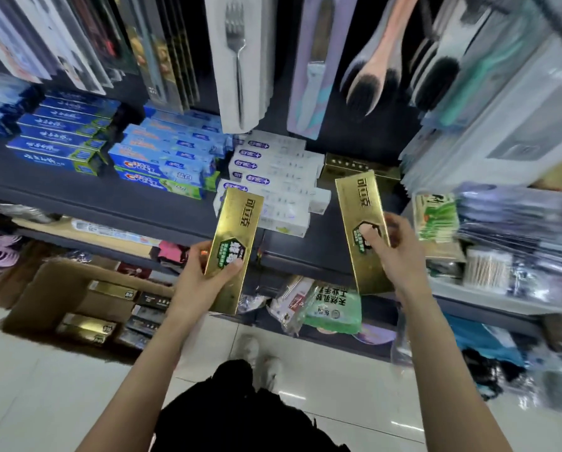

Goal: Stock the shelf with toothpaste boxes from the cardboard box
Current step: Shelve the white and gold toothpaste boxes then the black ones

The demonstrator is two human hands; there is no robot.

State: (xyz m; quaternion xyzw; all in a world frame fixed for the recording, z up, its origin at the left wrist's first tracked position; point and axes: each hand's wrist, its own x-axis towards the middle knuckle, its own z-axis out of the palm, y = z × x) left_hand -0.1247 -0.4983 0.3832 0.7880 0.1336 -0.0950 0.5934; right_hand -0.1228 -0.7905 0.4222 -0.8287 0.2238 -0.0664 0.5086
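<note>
Right now each hand carries one gold toothpaste box toward the shelf [116, 203]. The left hand [201, 275] grips the left gold box [234, 252] near its lower end, thumb laid across the front and fingers curled round the far edge; the right hand [393, 252] holds the right gold box [364, 233] the same way, thumb pressed on the green label. Both boxes are in the air, long ends pointing to 12 o'clock, well apart from each other.

The likely slot, as I judge it, is the stack of gold boxes [358, 166] already on the shelf at 12 o'clock of the right box, just right of the white toothpaste boxes [273, 187].

Several things could go wrong. Both grips sit low on long boxes, so a free end could dip or twist on the way in. The white stack juts toward the shelf edge at 1 o'clock of the left box; a careless push could knock its front boxes off. Hanging cutlery cards [240, 60] crowd the space above and could catch a box brought in too high. A box set askew on the gold stack could slide off. The cardboard box [57, 288] on the floor at 8 o'clock of the left hand holds more stock and sits near the feet, a tripping risk.
</note>
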